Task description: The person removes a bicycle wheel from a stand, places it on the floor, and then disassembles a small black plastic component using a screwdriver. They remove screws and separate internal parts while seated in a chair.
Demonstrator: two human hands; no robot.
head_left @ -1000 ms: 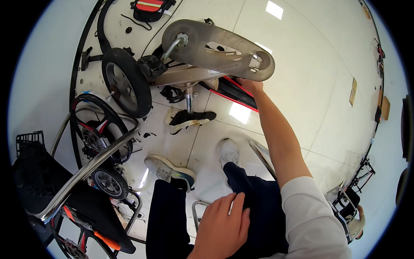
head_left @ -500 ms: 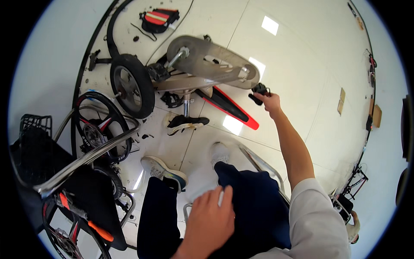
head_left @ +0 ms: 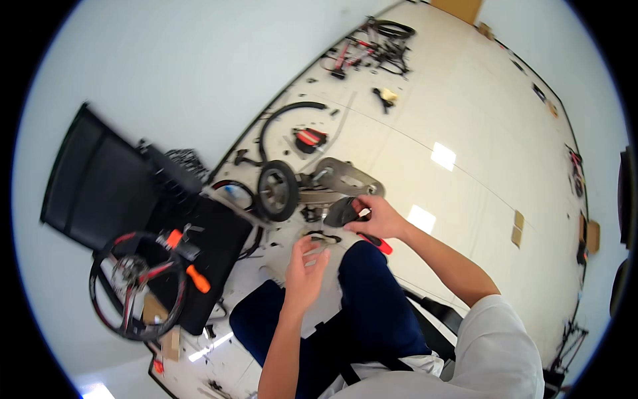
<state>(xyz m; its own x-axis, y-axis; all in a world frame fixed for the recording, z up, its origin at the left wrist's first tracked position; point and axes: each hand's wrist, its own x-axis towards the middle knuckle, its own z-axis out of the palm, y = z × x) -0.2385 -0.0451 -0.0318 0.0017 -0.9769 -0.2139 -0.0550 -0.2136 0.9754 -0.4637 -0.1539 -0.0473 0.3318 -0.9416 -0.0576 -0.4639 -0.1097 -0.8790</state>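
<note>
Pale tiles point(head_left: 468, 219) spread below; before your knees point(head_left: 365, 263), your right hand point(head_left: 364, 211) pinches a dark part point(head_left: 340, 213) by one edge, likely leaving its left side clear; your left hand point(head_left: 304, 276) hovers near, fingers loosely spread, empty.

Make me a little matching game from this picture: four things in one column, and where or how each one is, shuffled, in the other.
Things:
1. Dark part
2. Left hand
3. Red-and-black bag
4. Orange handle

Place or state:
A. On the pale floor
B. Held in the right hand
C. On the black chair
D. Open, holding nothing

Pairs: 1-B, 2-D, 3-A, 4-C
</note>
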